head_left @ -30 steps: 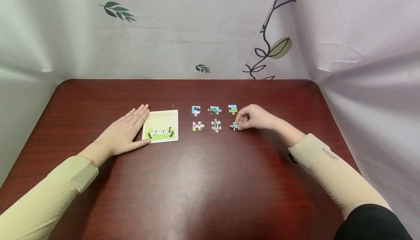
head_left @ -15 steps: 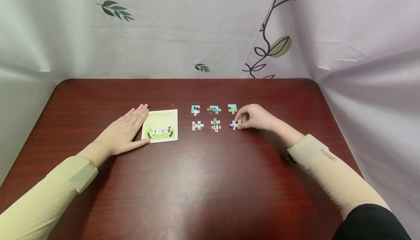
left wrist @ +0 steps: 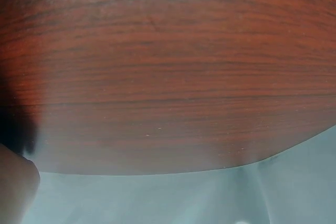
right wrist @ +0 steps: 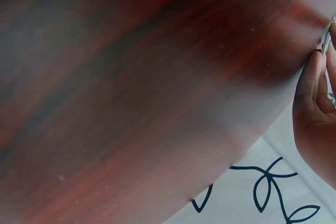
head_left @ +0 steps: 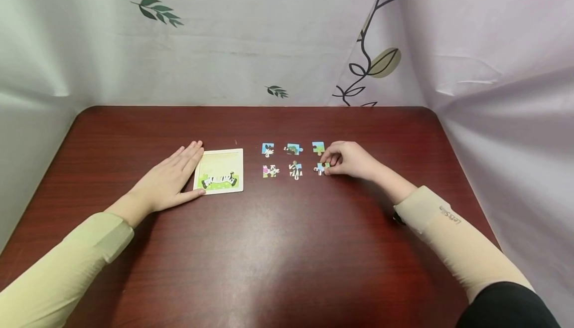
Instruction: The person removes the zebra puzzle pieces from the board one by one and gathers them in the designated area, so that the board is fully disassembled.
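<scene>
In the head view my left hand (head_left: 163, 181) lies flat, fingers straight, with fingertips and thumb against the left side of a square puzzle tray (head_left: 218, 160). A zebra's body and green grass fill the tray's lower part. To its right, jigsaw pieces lie in two rows. My right hand (head_left: 352, 159) pinches the front-right jigsaw piece (head_left: 321, 169) between thumb and fingers at its right edge. Just behind it is a blue-and-green piece (head_left: 318, 147). Only part of the right hand (right wrist: 315, 98) shows in the right wrist view, at the edge.
Other pieces on the dark red table (head_left: 233, 258) include a zebra-head piece (head_left: 268, 149), a green-bush piece (head_left: 293, 149), a pink-flower piece (head_left: 270, 171) and a striped piece (head_left: 295, 170). A pale curtain (head_left: 224, 44) hangs around the back and sides.
My right hand has shifted very slightly, and more of the front-right piece shows beside its fingers. The left hand, tray and other pieces keep their places.
</scene>
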`<act>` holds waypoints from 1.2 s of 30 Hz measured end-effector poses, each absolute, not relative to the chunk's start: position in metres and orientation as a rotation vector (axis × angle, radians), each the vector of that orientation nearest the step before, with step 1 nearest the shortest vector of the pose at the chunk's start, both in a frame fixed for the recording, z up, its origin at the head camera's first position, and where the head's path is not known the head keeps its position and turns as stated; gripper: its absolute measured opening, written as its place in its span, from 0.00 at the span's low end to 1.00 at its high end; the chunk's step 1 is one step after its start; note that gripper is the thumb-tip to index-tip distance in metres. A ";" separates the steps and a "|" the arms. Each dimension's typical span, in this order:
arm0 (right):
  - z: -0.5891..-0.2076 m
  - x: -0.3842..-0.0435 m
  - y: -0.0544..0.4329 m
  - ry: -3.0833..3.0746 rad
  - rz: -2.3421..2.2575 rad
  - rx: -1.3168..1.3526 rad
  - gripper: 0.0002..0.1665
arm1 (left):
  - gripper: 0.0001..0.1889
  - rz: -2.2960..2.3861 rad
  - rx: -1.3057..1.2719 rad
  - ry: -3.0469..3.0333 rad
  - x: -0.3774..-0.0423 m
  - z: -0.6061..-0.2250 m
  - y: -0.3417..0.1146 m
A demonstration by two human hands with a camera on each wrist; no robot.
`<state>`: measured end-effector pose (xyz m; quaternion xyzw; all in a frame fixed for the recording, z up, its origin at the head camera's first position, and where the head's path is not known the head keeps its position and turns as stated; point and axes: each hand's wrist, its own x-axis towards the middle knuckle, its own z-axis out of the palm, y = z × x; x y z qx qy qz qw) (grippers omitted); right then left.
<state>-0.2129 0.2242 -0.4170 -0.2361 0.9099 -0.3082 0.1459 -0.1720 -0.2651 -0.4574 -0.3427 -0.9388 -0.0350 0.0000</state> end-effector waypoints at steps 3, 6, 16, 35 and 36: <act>-0.418 -0.213 0.226 2.627 -0.889 -0.692 0.11 | 0.54 -0.115 -1.081 -2.939 -0.172 -0.457 -0.265; -0.419 -0.213 0.226 2.626 -0.896 -0.701 0.12 | 0.54 -0.122 -1.083 -2.930 -0.172 -0.457 -0.265; -0.421 -0.213 0.226 2.648 -0.912 -0.704 0.12 | 0.54 -0.135 -1.082 -2.933 -0.171 -0.456 -0.264; -0.414 -0.216 0.186 2.603 -1.063 -0.798 0.09 | 0.53 -0.127 -1.086 -2.935 -0.171 -0.455 -0.264; -0.414 -0.215 0.182 2.591 -1.069 -0.812 0.08 | 0.53 -0.124 -1.086 -2.933 -0.171 -0.456 -0.264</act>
